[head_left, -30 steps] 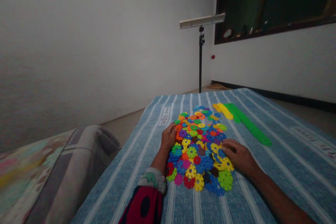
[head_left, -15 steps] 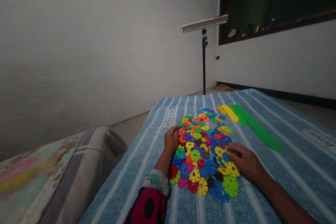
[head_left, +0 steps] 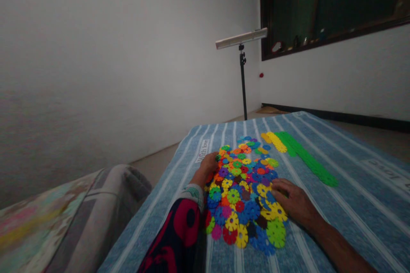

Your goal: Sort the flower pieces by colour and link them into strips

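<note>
A heap of colourful notched plastic discs [head_left: 237, 196] lies on a blue striped cloth [head_left: 166, 204]. My left hand [head_left: 209, 164] is at the heap's far left edge, its fingers against green and orange discs; the fingertips are partly hidden. On the heap's right side rests my right hand [head_left: 296, 202], its bent fingers touching the edge near a yellow disc [head_left: 262, 190]. A gap shows between its thumb and fingers, with no disc seen in it. Beyond the right hand lie a long overlapping row of green discs [head_left: 310, 162] and a shorter yellow row [head_left: 277, 141].
A light bar [head_left: 241, 38] on a black stand [head_left: 243, 85] rises behind the far edge of the cloth. To the left is a grey blanket-covered piece [head_left: 109, 204]. A dark window [head_left: 320, 8] is set in the right wall.
My left hand has shifted slightly forward along the heap's edge, and more of the sleeve shows. My right hand stays by the right edge. The whole view has tilted slightly.
</note>
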`<move>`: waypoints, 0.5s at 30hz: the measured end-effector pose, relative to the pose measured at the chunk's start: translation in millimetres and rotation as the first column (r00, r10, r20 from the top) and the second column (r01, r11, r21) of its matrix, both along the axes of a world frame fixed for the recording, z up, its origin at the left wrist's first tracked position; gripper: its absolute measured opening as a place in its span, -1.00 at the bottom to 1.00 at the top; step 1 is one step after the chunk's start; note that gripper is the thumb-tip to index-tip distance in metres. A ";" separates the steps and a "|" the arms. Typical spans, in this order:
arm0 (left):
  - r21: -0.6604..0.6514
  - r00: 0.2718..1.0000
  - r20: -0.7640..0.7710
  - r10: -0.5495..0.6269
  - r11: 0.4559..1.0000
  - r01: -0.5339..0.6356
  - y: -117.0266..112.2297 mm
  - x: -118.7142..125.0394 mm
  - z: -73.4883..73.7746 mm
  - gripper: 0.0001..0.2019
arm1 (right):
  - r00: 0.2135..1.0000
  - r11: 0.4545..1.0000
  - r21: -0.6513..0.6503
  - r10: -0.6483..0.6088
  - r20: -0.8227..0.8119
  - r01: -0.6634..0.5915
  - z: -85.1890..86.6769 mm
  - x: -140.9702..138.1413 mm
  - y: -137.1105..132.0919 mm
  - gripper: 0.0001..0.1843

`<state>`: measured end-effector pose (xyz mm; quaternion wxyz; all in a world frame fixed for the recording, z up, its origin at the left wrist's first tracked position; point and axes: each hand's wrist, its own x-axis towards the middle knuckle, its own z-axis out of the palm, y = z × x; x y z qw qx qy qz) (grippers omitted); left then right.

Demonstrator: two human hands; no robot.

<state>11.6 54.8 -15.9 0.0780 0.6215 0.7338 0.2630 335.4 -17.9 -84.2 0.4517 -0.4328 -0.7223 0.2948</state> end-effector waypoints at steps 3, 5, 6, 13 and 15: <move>-0.024 1.000 -0.027 0.009 1.000 -0.010 5.4 4.0 -2.8 -0.71 | 1.000 1.000 0.011 0.004 -0.003 -0.004 3.1 -0.5 -0.4 -0.75; -0.006 0.999 -0.034 0.033 0.999 -0.034 6.1 4.7 -3.3 -0.75 | 1.000 1.000 0.018 0.018 0.001 -0.018 5.2 -0.5 -0.5 -0.76; 0.008 0.998 -0.032 0.045 0.999 -0.045 5.8 4.5 -2.8 -0.77 | 1.000 0.999 0.022 0.024 0.003 -0.024 6.0 -0.5 -0.6 -0.76; 0.138 0.994 0.078 0.081 0.986 -0.091 2.1 4.2 5.0 -0.89 | 0.999 0.999 0.038 0.025 -0.020 -0.024 5.9 -1.9 0.2 -0.78; 0.162 0.989 0.131 0.073 0.982 -0.094 1.7 7.4 4.7 -0.94 | 0.999 0.999 0.040 0.023 -0.028 -0.022 5.8 -2.4 0.2 -0.79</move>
